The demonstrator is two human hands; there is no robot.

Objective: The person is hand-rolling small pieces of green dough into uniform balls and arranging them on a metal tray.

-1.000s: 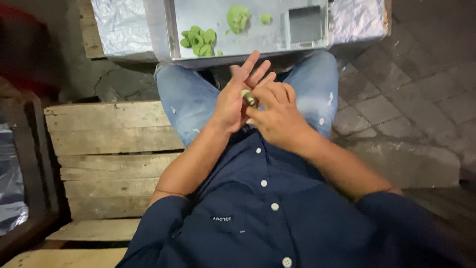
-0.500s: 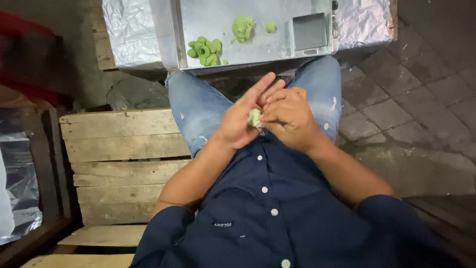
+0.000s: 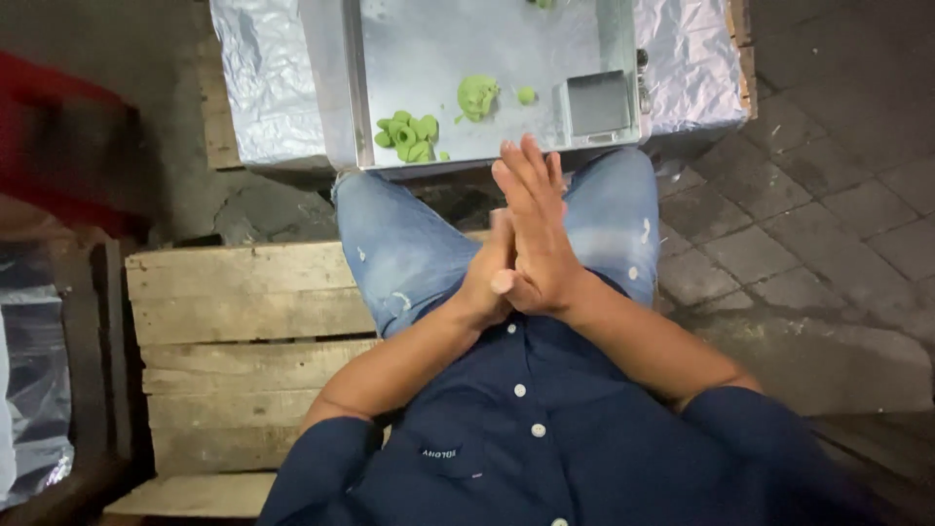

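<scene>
- Right hand [image 3: 534,234] is laid flat, fingers straight and together, palm pressed against the palm of the left hand [image 3: 487,278], over the lap; neither hand is clenched.
- Half a second ago a small green lump of dough was pinched in view between the fingertips of both hands; now it is hidden, and it is judged to be squeezed between the two palms, though this cannot be confirmed.
- From fingertip pinching to flat palms, the change is read as a move from shaping by the fingers to rolling or flattening the piece.
- Whether the lump is round or flattened at this moment cannot be told.
- Just beyond the fingertips, a shiny flat metal tray [image 3: 545,58] is set on a block wrapped in silver foil [image 3: 268,88].
- On the tray, a cluster of small green dough rings [image 3: 409,136] is seen near the front edge, with a larger green dough mound [image 3: 477,95] and a tiny green ball [image 3: 526,95] just beside it.
- A small grey square device [image 3: 597,102] sits at the tray's right front corner.
- Blue jeans [image 3: 399,253] and a dark blue buttoned shirt [image 3: 526,438] are worn; a pale wooden pallet [image 3: 243,341] lies to the left, grey paving stones [image 3: 799,224] to the right.
</scene>
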